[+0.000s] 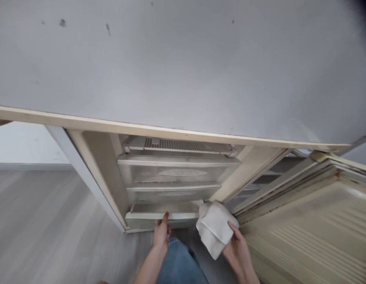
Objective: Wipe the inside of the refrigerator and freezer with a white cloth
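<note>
My left hand (pixel 162 232) is closed on the front edge of the bottom drawer (pixel 178 215), which sits pulled out a little at the foot of an upright freezer. A folded white cloth (pixel 214 225) is gripped in my right hand (pixel 236 247), just right of that drawer, near its right corner. Above the bottom drawer are a middle drawer (pixel 173 188) and an upper drawer (pixel 179 161), both pushed in. Most of the fingers of my left hand are hidden from view.
The freezer door (pixel 313 225) stands swung out to the right, with rust-coloured marks along its edge. A wire shelf (pixel 177 145) lies above the drawers. The freezer's white top (pixel 183 67) fills the upper view. Grey wood-look floor (pixel 52 225) spreads to the left.
</note>
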A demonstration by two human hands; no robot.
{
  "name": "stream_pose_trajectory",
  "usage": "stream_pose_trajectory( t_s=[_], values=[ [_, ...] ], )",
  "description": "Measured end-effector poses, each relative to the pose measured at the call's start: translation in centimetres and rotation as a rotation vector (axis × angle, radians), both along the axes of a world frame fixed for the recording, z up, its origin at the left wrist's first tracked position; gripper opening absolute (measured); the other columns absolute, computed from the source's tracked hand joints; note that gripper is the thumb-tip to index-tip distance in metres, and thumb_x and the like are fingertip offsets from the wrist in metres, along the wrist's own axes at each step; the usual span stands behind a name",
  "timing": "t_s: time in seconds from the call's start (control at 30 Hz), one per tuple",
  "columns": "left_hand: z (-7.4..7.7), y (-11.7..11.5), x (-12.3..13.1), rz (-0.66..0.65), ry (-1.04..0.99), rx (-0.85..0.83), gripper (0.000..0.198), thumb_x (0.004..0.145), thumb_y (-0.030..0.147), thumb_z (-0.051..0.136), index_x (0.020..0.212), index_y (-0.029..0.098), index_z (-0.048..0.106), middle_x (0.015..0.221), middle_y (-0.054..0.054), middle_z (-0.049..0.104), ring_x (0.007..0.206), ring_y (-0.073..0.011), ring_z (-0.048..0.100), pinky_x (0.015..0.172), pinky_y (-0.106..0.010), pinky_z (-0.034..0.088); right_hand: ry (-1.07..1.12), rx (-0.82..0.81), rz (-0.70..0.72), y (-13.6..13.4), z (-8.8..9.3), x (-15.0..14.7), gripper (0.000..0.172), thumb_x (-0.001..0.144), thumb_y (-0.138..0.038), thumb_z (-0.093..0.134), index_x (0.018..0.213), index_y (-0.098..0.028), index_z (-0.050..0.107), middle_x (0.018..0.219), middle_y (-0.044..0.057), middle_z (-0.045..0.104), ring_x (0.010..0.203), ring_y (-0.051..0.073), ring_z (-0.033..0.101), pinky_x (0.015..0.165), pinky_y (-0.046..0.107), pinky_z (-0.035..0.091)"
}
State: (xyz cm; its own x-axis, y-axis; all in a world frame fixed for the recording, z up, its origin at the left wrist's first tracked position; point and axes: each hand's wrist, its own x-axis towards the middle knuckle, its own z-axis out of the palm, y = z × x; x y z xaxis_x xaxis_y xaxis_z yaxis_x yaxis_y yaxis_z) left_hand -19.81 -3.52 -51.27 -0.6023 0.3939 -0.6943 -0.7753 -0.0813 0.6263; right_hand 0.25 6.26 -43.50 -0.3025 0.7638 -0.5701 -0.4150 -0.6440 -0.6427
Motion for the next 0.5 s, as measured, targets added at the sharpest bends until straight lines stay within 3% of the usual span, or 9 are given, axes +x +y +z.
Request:
stream_pose_trajectory(
  t_s=[0.13, 0.23, 0.4, 0.5],
  values=[
    [0.0, -1.9, 1.4, -0.006, -0.023, -0.036, 0.028, 0.072, 0.036, 0.067, 0.069, 0.022, 0.043, 0.042, 0.011, 0.04, 0.038, -0.0068, 0.04, 0.041, -0.019, 0.03, -0.036, -0.162, 0.003, 0.7, -0.6, -1.6, 0.011, 0.066, -0.018, 0.063, 0.077, -0.015, 0.064, 0.071, 0.005, 0.069, 0.084, 0.025, 0.066, 0.083, 0.039, 0.051],
    [0.1, -3.3, 2.4, -0.029, -0.049, -0.057, 0.026, 0.073, 0.034, 0.067, 0.069, 0.022, 0.045, 0.045, 0.01, 0.043, 0.04, -0.007, 0.043, 0.043, -0.019, 0.033, -0.055, -0.177, 0.104, 1.5, -1.8, -3.5, 0.005, 0.071, -0.015, 0.058, 0.075, -0.014, 0.061, 0.064, 0.004, 0.066, 0.07, 0.021, 0.066, 0.073, 0.034, 0.053],
    [-0.1, -4.5, 3.3, -0.084, -0.059, -0.055, 0.024, 0.073, 0.033, 0.068, 0.068, 0.019, 0.049, 0.044, 0.009, 0.044, 0.039, -0.0066, 0.042, 0.041, -0.019, 0.03, -0.208, -0.026, 0.319, 2.6, -5.1, -9.6, 0.01, 0.073, -0.01, 0.052, 0.065, -0.015, 0.055, 0.061, 0.005, 0.063, 0.059, 0.017, 0.061, 0.063, 0.029, 0.05],
    [-0.4, -4.5, 3.2, -0.106, -0.066, -0.059, 0.021, 0.075, 0.03, 0.067, 0.069, 0.018, 0.051, 0.043, 0.008, 0.045, 0.039, -0.0069, 0.043, 0.04, -0.018, 0.029, -0.241, 0.127, 0.32, 2.8, -6.9, -13.7, 0.014, 0.075, -0.009, 0.051, 0.062, -0.014, 0.052, 0.057, 0.004, 0.06, 0.056, 0.016, 0.058, 0.059, 0.03, 0.049]
  ],
)
